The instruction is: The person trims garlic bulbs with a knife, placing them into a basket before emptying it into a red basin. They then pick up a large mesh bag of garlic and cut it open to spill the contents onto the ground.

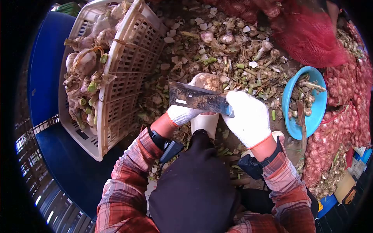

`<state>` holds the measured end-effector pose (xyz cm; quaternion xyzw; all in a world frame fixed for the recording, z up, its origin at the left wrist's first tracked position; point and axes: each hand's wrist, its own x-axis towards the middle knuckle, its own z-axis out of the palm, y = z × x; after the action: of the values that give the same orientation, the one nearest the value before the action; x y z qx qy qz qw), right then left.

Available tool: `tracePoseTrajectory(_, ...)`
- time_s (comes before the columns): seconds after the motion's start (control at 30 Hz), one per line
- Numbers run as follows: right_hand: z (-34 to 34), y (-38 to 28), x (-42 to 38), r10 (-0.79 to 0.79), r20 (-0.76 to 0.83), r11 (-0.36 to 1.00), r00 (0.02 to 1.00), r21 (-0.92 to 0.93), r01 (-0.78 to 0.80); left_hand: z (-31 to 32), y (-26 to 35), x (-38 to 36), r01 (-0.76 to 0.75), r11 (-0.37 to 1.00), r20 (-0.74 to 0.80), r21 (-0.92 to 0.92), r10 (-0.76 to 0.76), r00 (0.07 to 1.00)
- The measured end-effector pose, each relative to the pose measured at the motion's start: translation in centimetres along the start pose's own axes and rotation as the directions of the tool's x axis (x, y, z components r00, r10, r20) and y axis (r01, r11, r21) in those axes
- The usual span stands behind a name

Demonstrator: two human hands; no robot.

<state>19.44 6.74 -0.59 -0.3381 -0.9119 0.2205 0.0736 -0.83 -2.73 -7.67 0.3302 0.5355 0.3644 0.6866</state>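
My right hand, in a white glove, is closed around the handle of a cleaver. The broad, dirt-smeared blade reaches left across my left hand, also gloved in white. A garlic bulb with a brownish root end shows just above the blade, with my left fingers around it. Part of that hand is hidden behind the steel. Below the blade stands a white boot under my dark-trousered leg.
A slatted plastic crate heaped with garlic bulbs is tilted at the left. Garlic and trimmings cover the ground ahead. To the right sit a blue basin holding small bulbs and red mesh sacks of garlic.
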Motion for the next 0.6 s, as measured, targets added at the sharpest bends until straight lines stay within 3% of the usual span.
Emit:
tracePoseTrajectory(0.03, 0.0, -0.1, -0.2, 0.002, -0.003, 1.0, 1.0, -0.004, -0.002, 0.0, -1.2, 0.1, 0.005, 1.0, -0.003, -0.001, -0.005, 1.0)
tracePoseTrajectory(0.1, 0.2, 0.2, -0.3, 0.003, -0.007, 1.0, 1.0, -0.007, -0.003, -0.2, -3.2, 0.4, -0.219, 0.975, 0.011, 0.04, 0.219, 0.976)
tracePoseTrajectory(0.13, 0.4, 0.6, -0.3, -0.001, -0.053, 1.0, 0.999, -0.027, 0.0, 0.7, -0.3, 0.2, -0.003, 0.969, -0.046, 0.246, 0.014, 0.999)
tracePoseTrajectory(0.17, 0.5, 0.9, -0.2, -0.005, -0.1, 0.999, 0.995, -0.046, 0.001, 0.9, -0.2, 0.1, -0.003, 0.969, -0.046, 0.247, 0.015, 0.999)
tracePoseTrajectory(0.23, 0.6, 1.1, 0.0, 0.013, -0.082, 0.999, 0.997, -0.033, -0.016, 1.2, -0.1, 0.0, -0.134, 0.966, -0.104, 0.221, 0.16, 0.982)
tracePoseTrajectory(0.27, 0.9, 1.7, 0.1, 0.007, -0.082, 1.0, 0.997, -0.029, -0.009, 1.2, -1.1, 0.2, -0.159, 0.987, -0.106, 0.009, 0.159, 0.982)
tracePoseTrajectory(0.37, 1.2, 2.5, 0.3, 0.008, -0.058, 1.0, 0.998, 0.009, -0.007, 1.8, 1.2, -0.2, -0.178, 0.984, -0.152, 0.01, 0.177, 0.972)
tracePoseTrajectory(0.43, 1.6, 3.2, 0.3, -0.023, -0.178, 1.0, 0.984, 0.014, 0.026, 2.1, 2.4, -0.8, -0.208, 0.977, -0.134, -0.038, 0.202, 0.97)
tracePoseTrajectory(0.5, 1.9, 9.4, -0.5, 0.37, 0.035, 0.929, 0.929, -0.003, -0.37, 1.8, 3.6, -2.0, -0.242, 0.962, -0.101, -0.127, 0.231, 0.968)
tracePoseTrajectory(0.53, 1.5, 10.7, -0.4, 0.465, 0.052, 0.885, 0.884, -0.015, -0.465, 1.3, 4.3, -2.4, -0.342, 0.91, -0.116, 0.235, 0.376, 0.919)
tracePoseTrajectory(0.57, 0.5, 9.5, -0.2, 0.544, 0.105, 0.827, 0.832, 0.101, -0.553, 0.4, 3.5, -1.5, -0.262, 0.962, -0.183, 0.082, 0.273, 0.945)
tracePoseTrajectory(0.6, -0.4, 7.5, -1.0, 0.387, -0.01, 0.91, 0.922, 0.168, -0.38, 0.6, 3.0, -1.4, -0.219, 0.974, -0.236, 0.053, 0.225, 0.945)
